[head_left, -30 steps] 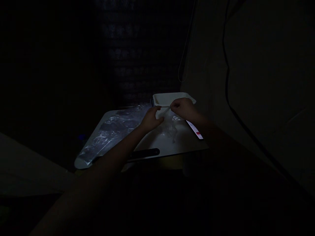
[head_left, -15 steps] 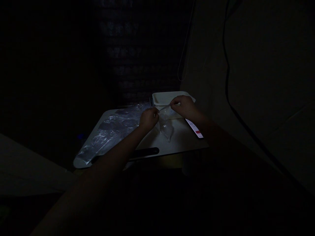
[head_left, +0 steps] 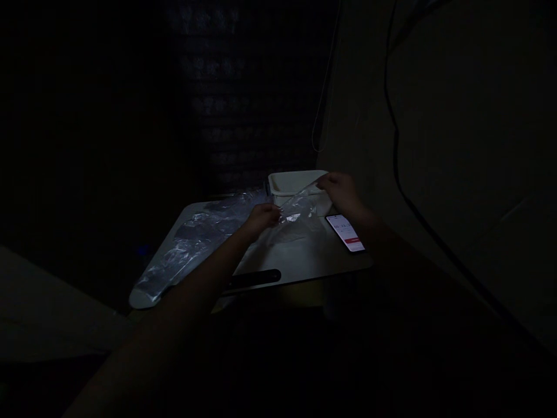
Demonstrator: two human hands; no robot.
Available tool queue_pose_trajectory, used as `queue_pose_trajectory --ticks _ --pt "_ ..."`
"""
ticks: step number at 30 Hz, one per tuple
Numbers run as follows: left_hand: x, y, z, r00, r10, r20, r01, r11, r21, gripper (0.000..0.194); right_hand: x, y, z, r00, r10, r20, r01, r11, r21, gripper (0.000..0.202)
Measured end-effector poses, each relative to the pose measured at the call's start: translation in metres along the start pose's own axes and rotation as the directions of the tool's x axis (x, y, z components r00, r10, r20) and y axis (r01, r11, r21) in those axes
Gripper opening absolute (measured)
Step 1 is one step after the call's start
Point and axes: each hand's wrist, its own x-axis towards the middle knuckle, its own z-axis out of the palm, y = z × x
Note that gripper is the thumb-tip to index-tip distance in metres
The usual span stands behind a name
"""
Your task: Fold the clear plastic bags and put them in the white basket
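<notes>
A clear plastic bag [head_left: 298,217] is stretched between my two hands above a small white table [head_left: 304,261]. My left hand [head_left: 263,219] pinches one upper corner of it. The opposite corner, higher up, is gripped by the closed fingers of my right hand [head_left: 340,190]. Behind the bag stands a white plastic tub [head_left: 289,181], partly covered by my right hand. More clear plastic bags [head_left: 195,232] lie spread over the table's left side, beside my left forearm. The scene is very dark, so fine detail of the fingers is hard to make out.
A phone [head_left: 347,233] with a lit screen lies at the table's right edge. Along the front edge runs a dark slot [head_left: 256,278]. A black cable [head_left: 397,151] hangs down the right wall, and a thin cord loop [head_left: 319,139] hangs behind the tub.
My hands have moved farther apart, pulling the bag's edge wider and lifting its body out flatter. The phone shows more fully. The camera view has shifted slightly.
</notes>
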Motion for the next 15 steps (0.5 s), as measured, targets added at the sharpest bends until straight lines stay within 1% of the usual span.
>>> queue_pose_trajectory --ticks 1,3,4,6,8,9,11,13,15 --pt "-0.002 0.002 0.001 0.999 -0.046 0.009 0.046 0.995 -0.093 0.006 -0.001 0.002 -0.001 0.999 0.031 0.038 -0.032 0.999 0.033 0.019" --pt "-0.004 0.005 0.002 0.994 -0.105 0.009 0.104 0.971 -0.215 0.007 -0.004 0.008 -0.001 0.981 0.079 0.175 -0.096 0.991 0.091 0.023" --pt "-0.005 0.007 0.002 0.992 -0.123 0.004 0.120 0.959 -0.258 0.007 -0.007 0.011 -0.001 0.960 0.104 0.259 -0.136 0.985 0.108 0.024" --pt "-0.004 0.009 0.002 0.988 -0.156 -0.015 0.142 0.935 -0.326 0.008 -0.013 0.018 0.001 0.900 0.164 0.404 -0.226 0.968 0.109 0.026" --pt "-0.003 0.008 0.003 0.979 -0.204 -0.025 0.181 0.912 -0.367 0.011 -0.018 0.026 0.005 0.835 0.240 0.495 -0.309 0.949 0.061 0.032" --pt "-0.003 0.006 0.003 0.971 -0.237 -0.029 0.211 0.909 -0.358 0.012 -0.021 0.030 0.008 0.813 0.272 0.514 -0.333 0.943 0.027 0.035" --pt "-0.004 -0.001 0.004 0.949 -0.313 -0.042 0.287 0.910 -0.299 0.016 -0.023 0.040 0.013 0.797 0.313 0.516 -0.339 0.940 -0.047 0.037" --pt "-0.006 -0.009 0.004 0.925 -0.377 -0.039 0.361 0.909 -0.209 0.018 -0.023 0.050 0.017 0.811 0.320 0.490 -0.304 0.946 -0.114 0.035" --pt "-0.010 -0.016 0.002 0.911 -0.411 0.021 0.412 0.909 -0.071 0.018 -0.021 0.060 0.021 0.839 0.294 0.458 -0.237 0.955 -0.178 0.032"
